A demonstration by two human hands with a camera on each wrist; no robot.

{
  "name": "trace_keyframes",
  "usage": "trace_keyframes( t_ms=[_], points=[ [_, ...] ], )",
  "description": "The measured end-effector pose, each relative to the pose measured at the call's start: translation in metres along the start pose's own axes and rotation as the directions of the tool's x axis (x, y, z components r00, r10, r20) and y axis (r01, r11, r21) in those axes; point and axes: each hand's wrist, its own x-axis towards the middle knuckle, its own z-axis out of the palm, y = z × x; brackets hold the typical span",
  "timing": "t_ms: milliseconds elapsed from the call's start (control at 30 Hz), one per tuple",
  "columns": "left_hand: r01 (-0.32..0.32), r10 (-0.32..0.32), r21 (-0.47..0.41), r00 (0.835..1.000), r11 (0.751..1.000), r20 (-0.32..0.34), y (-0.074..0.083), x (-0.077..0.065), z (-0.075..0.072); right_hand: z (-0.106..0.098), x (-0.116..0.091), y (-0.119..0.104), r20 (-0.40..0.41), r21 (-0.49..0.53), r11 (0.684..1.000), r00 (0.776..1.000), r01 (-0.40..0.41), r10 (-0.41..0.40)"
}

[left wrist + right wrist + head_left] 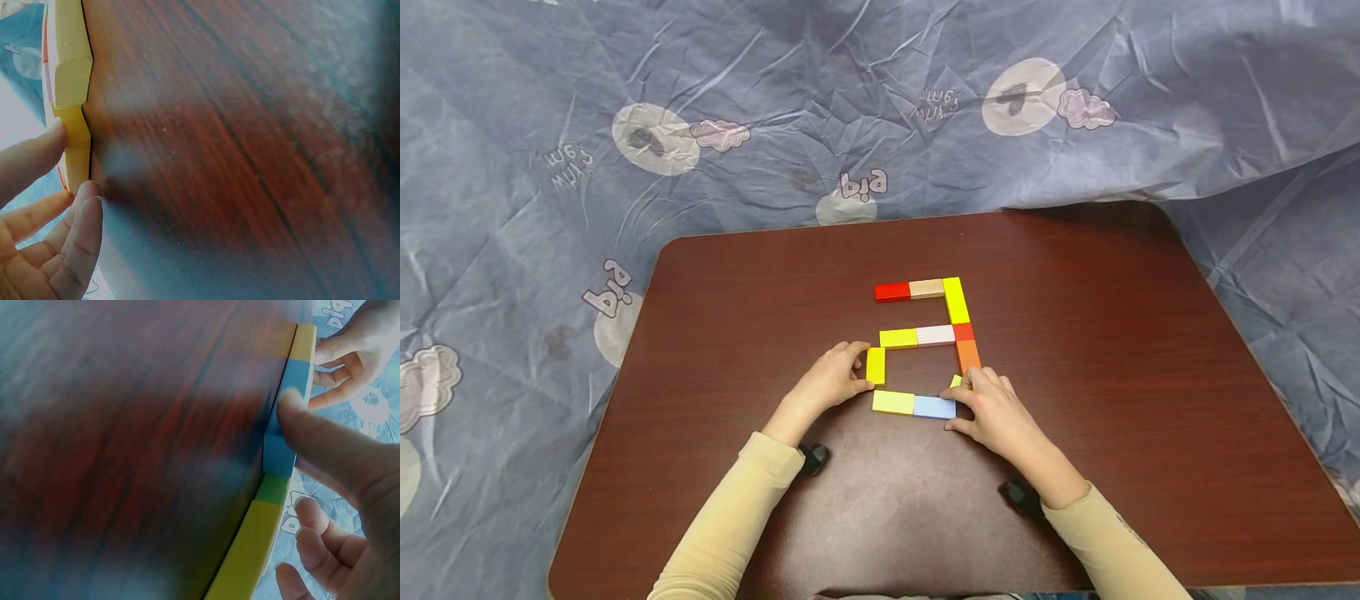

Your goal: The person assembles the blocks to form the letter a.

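Observation:
On the table, flat blocks lie in a pattern of bars. My left hand pinches an upright-lying yellow block at the pattern's left, thumb at its near end and a finger at its far end. My right hand pinches the right part of a blue block, its thumb on the near side. A pale yellow block lies end to end with the blue one. Just beyond the right fingers a yellow-green block shows only partly. Above it sits an orange block.
Farther back lie a yellow block, a white block, a small red block, a long yellow block, a wooden-coloured block and a red block. A printed grey-blue cloth hangs behind the brown table.

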Motion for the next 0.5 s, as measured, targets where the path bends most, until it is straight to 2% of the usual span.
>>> trace_keyframes(
  t_ms=[300,400,500],
  points=[
    [0.026,-0.026,0.029,1.000,0.999,-0.003,-0.001,-0.001,-0.001,0.001,0.003,0.001,-0.012,-0.005,1.000,1.000,-0.004,0.004],
    [-0.001,0.002,0.076,1.000,0.997,-0.021,0.003,-0.005,-0.001,0.001,0.002,0.001,-0.012,-0.003,1.000,1.000,-0.011,0.011],
    [-0.080,0.086,0.130,0.996,0.988,-0.036,0.012,-0.012,-0.002,0.001,0.002,-0.001,-0.010,-0.003,1.000,1.000,-0.020,0.019]
  ],
)
